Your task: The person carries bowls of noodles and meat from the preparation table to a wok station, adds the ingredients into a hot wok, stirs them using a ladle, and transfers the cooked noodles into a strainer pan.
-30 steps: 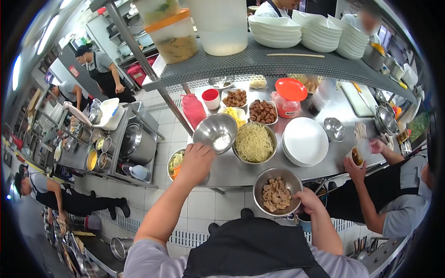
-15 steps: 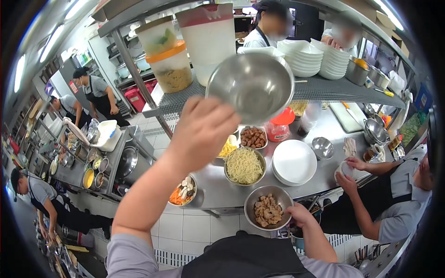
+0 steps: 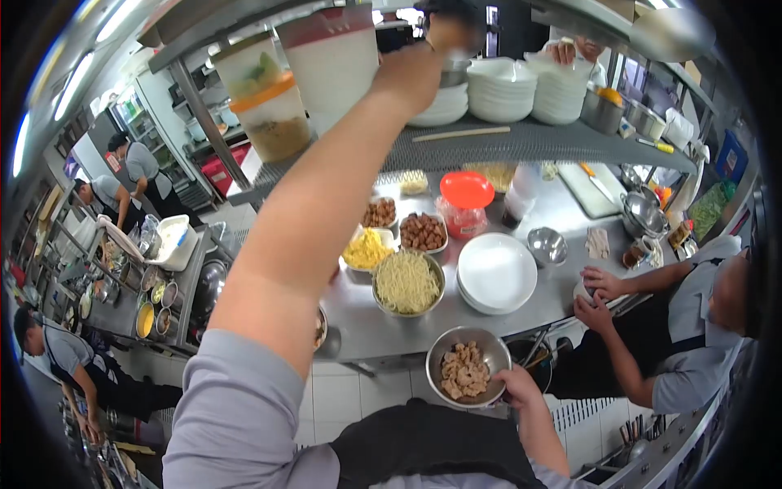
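Observation:
My left arm stretches up to the shelf, and my left hand (image 3: 410, 79) is closed at the edge of an upturned-looking metal bowl (image 3: 455, 74), of which little shows. That bowl sits at a stack of white bowls (image 3: 440, 110); my hand partly hides it. Low in front of my apron, my right hand (image 3: 521, 386) grips the rim of a steel mixing bowl (image 3: 498, 352) with cooked meat pieces (image 3: 464, 371) inside. Just beyond it on the counter are a bowl of noodles (image 3: 409, 282) and a stack of white plates (image 3: 497, 271).
Diced meat (image 3: 423, 232), yellow strips (image 3: 367, 248) and a red-lidded tub (image 3: 466, 191) stand on the steel counter (image 3: 366, 342). Large plastic containers (image 3: 273, 114) line the shelf (image 3: 562, 148). A co-worker (image 3: 652, 326) stands close at right; others work at left and behind the shelf.
My left hand has carried the metal bowl up and away to the white bowls on the shelf. My right hand keeps the meat bowl nearly in place. The view has shifted slightly.

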`<state>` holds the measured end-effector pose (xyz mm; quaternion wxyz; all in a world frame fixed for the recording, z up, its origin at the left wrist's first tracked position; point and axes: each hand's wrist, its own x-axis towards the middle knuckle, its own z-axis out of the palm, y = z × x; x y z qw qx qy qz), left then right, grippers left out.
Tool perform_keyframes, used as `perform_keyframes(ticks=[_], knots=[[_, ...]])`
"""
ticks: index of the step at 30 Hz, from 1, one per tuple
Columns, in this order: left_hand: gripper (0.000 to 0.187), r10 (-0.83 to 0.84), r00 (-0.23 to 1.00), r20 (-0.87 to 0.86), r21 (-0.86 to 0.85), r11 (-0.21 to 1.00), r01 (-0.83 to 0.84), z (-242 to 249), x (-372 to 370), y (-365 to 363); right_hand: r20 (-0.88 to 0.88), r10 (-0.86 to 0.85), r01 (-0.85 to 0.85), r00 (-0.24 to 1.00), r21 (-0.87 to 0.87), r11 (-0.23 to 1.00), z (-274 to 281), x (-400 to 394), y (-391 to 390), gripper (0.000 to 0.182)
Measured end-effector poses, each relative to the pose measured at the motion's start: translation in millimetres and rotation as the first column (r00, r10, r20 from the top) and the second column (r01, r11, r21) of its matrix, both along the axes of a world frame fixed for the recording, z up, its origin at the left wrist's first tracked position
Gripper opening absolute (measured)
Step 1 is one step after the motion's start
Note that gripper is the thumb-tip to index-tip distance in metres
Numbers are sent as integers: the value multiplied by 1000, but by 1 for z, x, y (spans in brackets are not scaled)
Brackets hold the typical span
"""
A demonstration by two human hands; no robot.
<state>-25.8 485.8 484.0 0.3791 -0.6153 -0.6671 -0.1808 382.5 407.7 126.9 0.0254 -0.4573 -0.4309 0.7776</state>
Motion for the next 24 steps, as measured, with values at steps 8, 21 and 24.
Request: perform_keyframes(ticks=[8,21,24], knots=[[23,79,874,479,-109,994,-30,-102,46,-191,-9,-73,73,997,0,997,14,0,2,34],[39,146,-530,835,-412,804,-428,-364,-17,-419,127,134,-143,983,62,988,30,-69,10,32],[35,84,-473,877,-323,831,-452,-379,-17,-404,131,162,-173,978,80,982,22,-76,11,32]])
